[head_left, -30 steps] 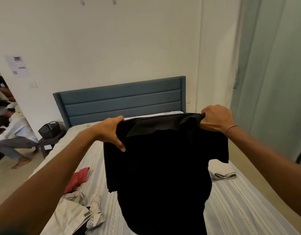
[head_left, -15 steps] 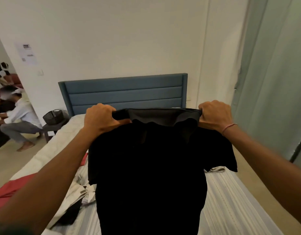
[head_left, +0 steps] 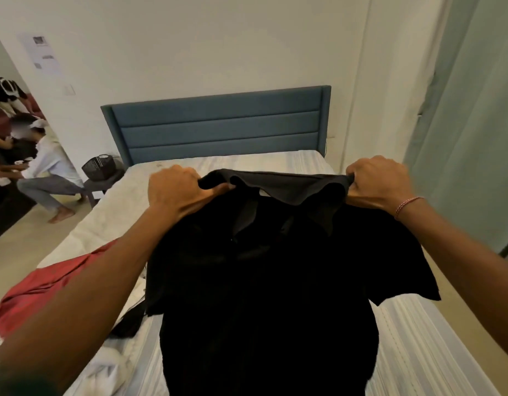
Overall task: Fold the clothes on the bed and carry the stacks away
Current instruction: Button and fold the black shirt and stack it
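bare forearms, red-and-white thread bracelet point(head_left: 407, 206) — right wrist

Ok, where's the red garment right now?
In the head view, the red garment lies on the bed's left edge, behind the left forearm.

Single head-worn view, forward and down, close over the bed point(head_left: 413, 352).

Dim, even indoor lighting with soft shadows; wide-angle distortion bends the frame edges (slight overall softness, no glare).
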### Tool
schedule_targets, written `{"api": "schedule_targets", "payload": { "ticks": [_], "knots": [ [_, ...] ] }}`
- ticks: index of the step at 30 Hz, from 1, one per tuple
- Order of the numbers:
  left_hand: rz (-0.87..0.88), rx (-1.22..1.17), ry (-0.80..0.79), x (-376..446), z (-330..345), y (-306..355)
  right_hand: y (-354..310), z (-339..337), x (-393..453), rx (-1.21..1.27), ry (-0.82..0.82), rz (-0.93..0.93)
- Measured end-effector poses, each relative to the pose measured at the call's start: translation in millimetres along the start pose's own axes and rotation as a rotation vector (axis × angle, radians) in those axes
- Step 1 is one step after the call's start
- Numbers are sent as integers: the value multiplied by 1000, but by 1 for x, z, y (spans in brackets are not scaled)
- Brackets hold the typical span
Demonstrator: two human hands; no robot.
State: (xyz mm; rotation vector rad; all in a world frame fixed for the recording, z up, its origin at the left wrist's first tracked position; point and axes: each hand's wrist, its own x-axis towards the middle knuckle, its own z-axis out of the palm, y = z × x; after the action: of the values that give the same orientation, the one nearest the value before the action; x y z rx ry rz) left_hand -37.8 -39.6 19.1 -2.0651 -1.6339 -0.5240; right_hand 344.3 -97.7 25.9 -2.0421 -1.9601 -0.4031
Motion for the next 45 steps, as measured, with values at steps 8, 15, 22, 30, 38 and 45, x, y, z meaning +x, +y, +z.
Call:
{"api": "schedule_targets", "payload": {
  "ticks": [8, 15, 22, 30, 38, 45],
  "knots": [
    [-145, 1, -359, 71, 222, 41, -7, 199, 103, 18, -189, 218],
    [-465, -503, -604, 13, 411, 85, -52, 405, 34, 342, -126, 445],
    [-315, -735, -1017, -124, 493, 98, -74, 497, -84, 522, -558, 356],
    [-457, -901, -869, -124, 518, 135, -92, 546, -52, 717, -652, 419],
    [-538, -896, -749, -85, 591, 171, -115, 615, 22, 1238, -507, 1115],
    [-871, -719, -673, -79, 619, 191, -119, 659, 31, 1254, -388, 1319]
  ]
}}
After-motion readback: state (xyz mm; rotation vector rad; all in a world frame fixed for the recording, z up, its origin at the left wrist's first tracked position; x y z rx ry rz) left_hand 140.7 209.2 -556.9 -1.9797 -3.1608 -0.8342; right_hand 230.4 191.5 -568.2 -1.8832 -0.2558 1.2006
